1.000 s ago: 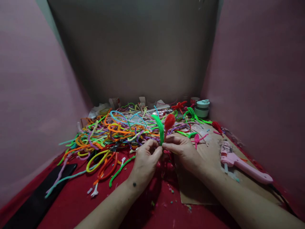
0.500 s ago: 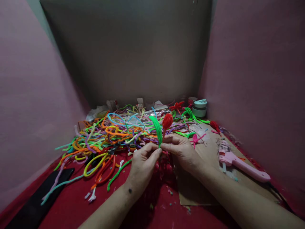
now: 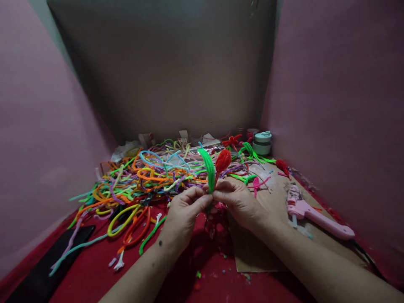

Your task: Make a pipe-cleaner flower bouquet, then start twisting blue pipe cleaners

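Note:
Both hands meet at the middle of the view and pinch one small pipe-cleaner flower. Its red bud (image 3: 222,160) stands upright beside a folded green leaf (image 3: 208,169). My left hand (image 3: 184,212) pinches the stem from the left, fingers closed. My right hand (image 3: 238,201) pinches it from the right, thumb and forefinger pressed together at the leaf's base. The stem below the fingers is hidden.
A big tangle of coloured pipe cleaners (image 3: 142,176) covers the red cloth (image 3: 94,269) behind and left. A pink glue gun (image 3: 311,214) lies on cardboard (image 3: 252,252) at right. Small round tubs (image 3: 261,143) and finished red flowers (image 3: 232,141) stand at the back. A black flat object (image 3: 41,269) lies front left.
Both hands have kept their pinch on the flower, shifting slightly left and up in view; the fingers have worked a little at the leaf's base.

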The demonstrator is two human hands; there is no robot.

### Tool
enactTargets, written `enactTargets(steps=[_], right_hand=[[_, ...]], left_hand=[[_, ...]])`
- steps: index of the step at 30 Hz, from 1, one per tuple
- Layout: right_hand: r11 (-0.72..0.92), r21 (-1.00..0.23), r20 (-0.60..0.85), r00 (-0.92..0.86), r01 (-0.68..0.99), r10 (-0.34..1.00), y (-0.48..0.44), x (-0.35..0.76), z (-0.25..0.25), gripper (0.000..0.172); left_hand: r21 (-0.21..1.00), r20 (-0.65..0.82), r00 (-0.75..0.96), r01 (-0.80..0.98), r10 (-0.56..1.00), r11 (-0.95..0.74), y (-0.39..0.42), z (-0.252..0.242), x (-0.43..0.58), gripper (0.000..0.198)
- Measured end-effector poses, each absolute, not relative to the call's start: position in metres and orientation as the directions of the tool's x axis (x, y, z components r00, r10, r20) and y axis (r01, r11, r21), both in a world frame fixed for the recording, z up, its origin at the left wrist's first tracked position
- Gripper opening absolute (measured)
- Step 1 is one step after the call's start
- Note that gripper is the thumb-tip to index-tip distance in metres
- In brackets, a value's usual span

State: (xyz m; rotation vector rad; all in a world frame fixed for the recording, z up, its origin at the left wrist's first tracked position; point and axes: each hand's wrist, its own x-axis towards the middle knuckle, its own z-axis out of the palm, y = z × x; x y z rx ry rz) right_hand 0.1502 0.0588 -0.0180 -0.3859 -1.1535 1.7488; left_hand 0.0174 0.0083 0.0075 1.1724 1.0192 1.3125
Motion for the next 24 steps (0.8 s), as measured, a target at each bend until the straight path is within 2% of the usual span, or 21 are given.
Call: enactTargets(steps=[5,10,15,21,24], right_hand=[[-0.119,-0.850,0.227,-0.560,-0.514,0.797,0.0564,0.1505,-0.0186,0.016],[-0.054,-0.868,0.249,-0.527,-0.493,0.813,0.0583,0.1518,-0.0183,0.017],[-0.019,-0.875,0.249,-0.483,-0.483,0.840,0.0590,0.1538,-0.0185,0.008],[0.054,-0.913,0.235,-0.413,-0.404,0.880,0.0572,0.1566,-0.0158,0.011],[0.032,-0.912,0.210,-0.399,-0.408,0.893,0.0549,0.1551,-0.0137,0.014]], left_hand=[[0.934,-0.076,0.133,-0.338,0.988,0.118,0.0125,0.0034,0.0154,0.016],[0.890,-0.157,0.236,-0.386,0.959,0.241,0.0154,0.0012,0.0101,0.016],[0.902,-0.170,0.214,-0.358,0.962,0.240,0.0147,0.0022,0.0112,0.015],[0.951,-0.159,0.131,-0.246,0.979,0.188,0.0109,0.0020,0.0143,0.017],[0.978,-0.107,0.086,-0.173,0.990,0.121,0.0096,0.0027,0.0150,0.017]])
